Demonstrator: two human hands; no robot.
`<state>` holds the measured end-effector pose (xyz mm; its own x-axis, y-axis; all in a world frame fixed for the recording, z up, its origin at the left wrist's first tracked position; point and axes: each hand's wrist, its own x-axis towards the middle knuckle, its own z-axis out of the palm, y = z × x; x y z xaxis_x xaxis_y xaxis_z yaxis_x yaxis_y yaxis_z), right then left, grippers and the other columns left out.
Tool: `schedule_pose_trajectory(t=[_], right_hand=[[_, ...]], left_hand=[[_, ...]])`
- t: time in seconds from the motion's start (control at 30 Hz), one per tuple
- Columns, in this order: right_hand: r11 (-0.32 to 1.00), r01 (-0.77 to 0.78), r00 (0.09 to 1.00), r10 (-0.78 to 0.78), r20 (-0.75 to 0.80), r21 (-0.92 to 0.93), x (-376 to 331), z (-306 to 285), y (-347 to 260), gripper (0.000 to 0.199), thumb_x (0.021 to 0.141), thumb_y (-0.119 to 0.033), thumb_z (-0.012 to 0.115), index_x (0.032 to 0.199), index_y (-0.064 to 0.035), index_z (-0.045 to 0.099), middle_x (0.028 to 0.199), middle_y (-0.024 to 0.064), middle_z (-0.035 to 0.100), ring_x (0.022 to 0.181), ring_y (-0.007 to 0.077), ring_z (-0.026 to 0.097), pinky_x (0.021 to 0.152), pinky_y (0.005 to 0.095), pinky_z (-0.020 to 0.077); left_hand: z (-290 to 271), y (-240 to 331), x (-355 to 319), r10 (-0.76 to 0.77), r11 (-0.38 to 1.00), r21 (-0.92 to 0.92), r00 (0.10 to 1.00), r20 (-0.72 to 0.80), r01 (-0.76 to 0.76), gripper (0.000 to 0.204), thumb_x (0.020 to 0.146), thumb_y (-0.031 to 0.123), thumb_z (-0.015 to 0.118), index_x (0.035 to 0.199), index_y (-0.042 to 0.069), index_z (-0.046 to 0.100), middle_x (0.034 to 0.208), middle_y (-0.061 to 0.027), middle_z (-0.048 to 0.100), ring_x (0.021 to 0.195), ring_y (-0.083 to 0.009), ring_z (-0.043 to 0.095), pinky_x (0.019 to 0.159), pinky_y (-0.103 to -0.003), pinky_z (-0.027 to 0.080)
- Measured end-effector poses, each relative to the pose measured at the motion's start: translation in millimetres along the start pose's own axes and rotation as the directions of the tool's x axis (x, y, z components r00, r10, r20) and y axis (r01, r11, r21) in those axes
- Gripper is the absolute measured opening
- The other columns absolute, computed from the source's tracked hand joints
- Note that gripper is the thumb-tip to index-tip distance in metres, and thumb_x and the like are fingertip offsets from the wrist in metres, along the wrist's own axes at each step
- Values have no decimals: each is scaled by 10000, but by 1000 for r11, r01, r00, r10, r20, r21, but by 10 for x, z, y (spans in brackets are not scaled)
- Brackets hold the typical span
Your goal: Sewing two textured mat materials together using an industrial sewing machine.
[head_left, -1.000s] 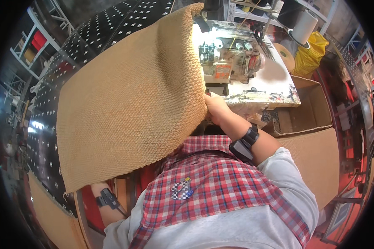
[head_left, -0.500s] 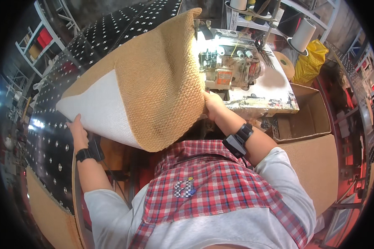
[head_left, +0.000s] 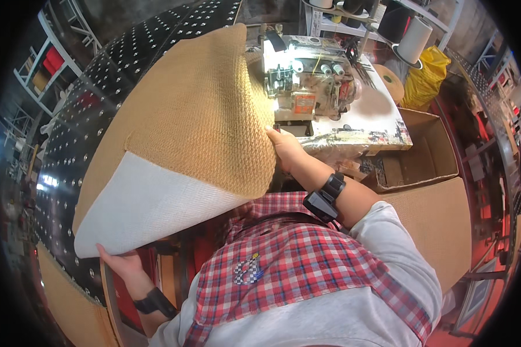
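A large tan woven mat (head_left: pixel 179 110) hangs curved over the table, one edge beside the sewing machine (head_left: pixel 312 81). Its lower part is folded over, baring a white backing (head_left: pixel 150 202). At the lower left edge, my left hand (head_left: pixel 123 265) grips the mat, thumb along the white side and fingers mostly hidden beneath. My right hand (head_left: pixel 286 149) pinches the mat's right edge just below the machine's lit needle area. Some of that hand's fingers are hidden behind the mat.
A black table studded with shiny metal dots (head_left: pixel 92 121) lies to the left. On the right are an open cardboard box (head_left: pixel 422 150), a yellow bag (head_left: pixel 425 78) and a white thread cone (head_left: pixel 415 40). A roll of tape (head_left: pixel 389 84) lies behind the machine.
My left hand has moved down toward me, drawing the mat's lower left edge with it. The mat has turned and pulled back from the machine; my right hand has shifted slightly left.
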<state>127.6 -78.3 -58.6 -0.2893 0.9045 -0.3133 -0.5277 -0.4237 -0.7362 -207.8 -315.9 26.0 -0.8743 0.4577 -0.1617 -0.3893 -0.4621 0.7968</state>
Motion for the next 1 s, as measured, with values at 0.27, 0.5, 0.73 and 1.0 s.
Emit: schedule_pose_trajectory(t=[0.27, 0.5, 0.73, 1.0], right_hand=[[986, 37, 999, -43, -30, -164, -85, -24, -65, 266, 854, -234, 476, 964, 6, 513, 853, 90, 589, 726, 176, 570, 643, 305, 457], [883, 75, 992, -112, -55, -463, -134, 6, -124, 240, 846, -220, 498, 922, 3, 541, 793, 57, 573, 675, 137, 525, 630, 289, 420], [635, -51, 998, 10, -58, -771, -470, 210, -391, 237, 773, -232, 594, 846, -15, 533, 654, 37, 560, 466, 81, 454, 401, 213, 353], [751, -122, 979, 199, 46, -649, -637, -85, -119, 260, 765, -194, 610, 951, -43, 508, 730, 25, 540, 494, 65, 436, 406, 190, 337]], left_hand=[[26, -179, -342, 28, 999, -26, 992, 125, -25, 582, 857, 390, 411, 1290, 39, 245, 1290, -119, 344, 1173, -262, 359, 958, -396, 323], [-220, -334, -259, 11, 1000, 19, 972, 235, -16, 527, 866, 381, 421, 1244, 31, 312, 1172, -97, 468, 1013, -227, 488, 786, -318, 423], [-468, -475, -238, -28, 995, 98, 848, 529, -28, 438, 883, 363, 393, 1218, 83, 355, 1154, -67, 482, 969, -187, 498, 711, -301, 436], [-203, -393, -409, -104, 993, 24, 796, 596, 112, 712, 783, 501, 495, 1304, 87, 242, 1311, -93, 323, 1173, -276, 359, 912, -423, 367]])
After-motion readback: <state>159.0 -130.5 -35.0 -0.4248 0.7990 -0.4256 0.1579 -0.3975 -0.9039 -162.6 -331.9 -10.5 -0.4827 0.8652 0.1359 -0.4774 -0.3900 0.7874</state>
